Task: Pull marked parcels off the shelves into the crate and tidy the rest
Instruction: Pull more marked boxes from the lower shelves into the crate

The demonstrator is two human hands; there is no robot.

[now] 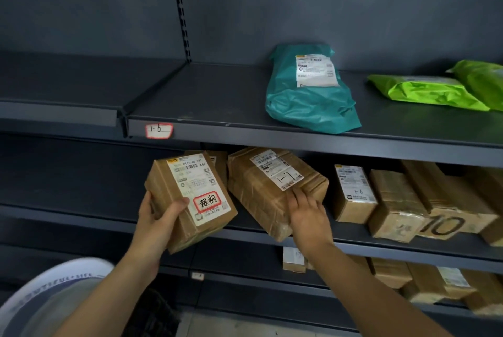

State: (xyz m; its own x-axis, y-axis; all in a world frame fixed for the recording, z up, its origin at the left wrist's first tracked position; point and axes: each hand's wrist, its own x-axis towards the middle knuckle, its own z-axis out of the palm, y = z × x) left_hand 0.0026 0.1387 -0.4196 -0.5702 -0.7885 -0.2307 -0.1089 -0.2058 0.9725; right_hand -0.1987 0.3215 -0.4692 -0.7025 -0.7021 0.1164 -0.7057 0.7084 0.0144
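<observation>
Left hand (159, 218) grips the red-stamped parcel (190, 195), label up for checking; right hand (307, 217) lies flat, seemingly steadying the neighbouring box (261, 195).

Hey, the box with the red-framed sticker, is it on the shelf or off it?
Off it: the left hand grips the box tilted, its lower corner hanging below the shelf edge.

On the upper dark metal shelf (212, 97) a teal plastic mailer bag (307, 94) lies toward the right. Two green plastic mailer bags (427, 91) lie further right, apart from it. On the middle metal shelf (367, 247) below, a brown cardboard box marked 1-7 (261, 195) lies tilted at the front edge. Right of it stands a small cardboard box marked 1-6 (353, 197), then a cardboard box marked 10 (446, 214). Left of the 1-7 box, the left hand (155, 219) holds a cardboard box with a red-framed sticker (187, 195) before the shelf edge.
</observation>
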